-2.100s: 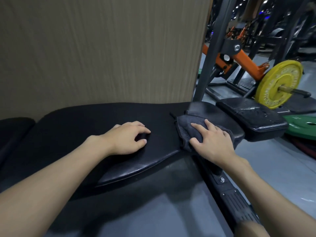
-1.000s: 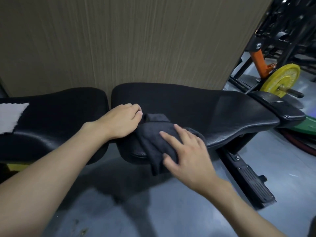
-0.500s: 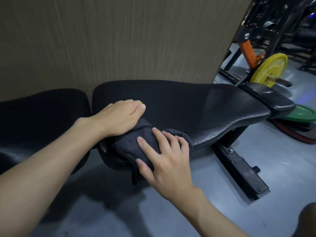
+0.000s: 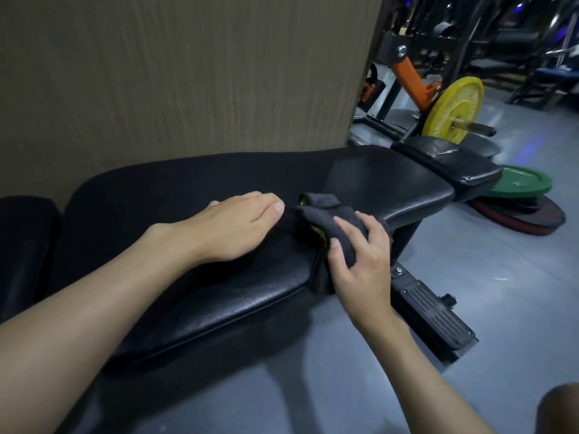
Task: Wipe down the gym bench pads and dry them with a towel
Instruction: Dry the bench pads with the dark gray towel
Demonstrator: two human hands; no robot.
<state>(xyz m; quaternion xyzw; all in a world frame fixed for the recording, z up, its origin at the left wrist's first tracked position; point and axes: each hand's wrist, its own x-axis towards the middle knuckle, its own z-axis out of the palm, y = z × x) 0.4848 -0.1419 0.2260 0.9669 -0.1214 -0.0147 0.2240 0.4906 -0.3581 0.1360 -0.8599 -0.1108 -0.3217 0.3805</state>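
A long black bench pad (image 4: 194, 296) runs across the middle of the head view, with a second black pad (image 4: 22, 245) at its left end and a smaller wet pad (image 4: 451, 161) beyond its right end. My right hand (image 4: 360, 261) grips a dark grey cloth (image 4: 326, 214) with a bit of yellow showing, bunched over the pad's near edge. My left hand (image 4: 232, 227) rests flat on the pad just left of the cloth, fingers relaxed.
A wood-grain wall (image 4: 175, 73) stands right behind the bench. A yellow weight plate (image 4: 454, 111) on an orange-armed machine is at the back right; green (image 4: 520, 183) and red (image 4: 526, 214) plates lie on the floor. The bench's ribbed foot plate (image 4: 435, 321) sits below my right hand.
My right hand has slid the cloth rightward along the pad's near edge and curled its fingers around it. My left hand stays resting on the pad beside the cloth.
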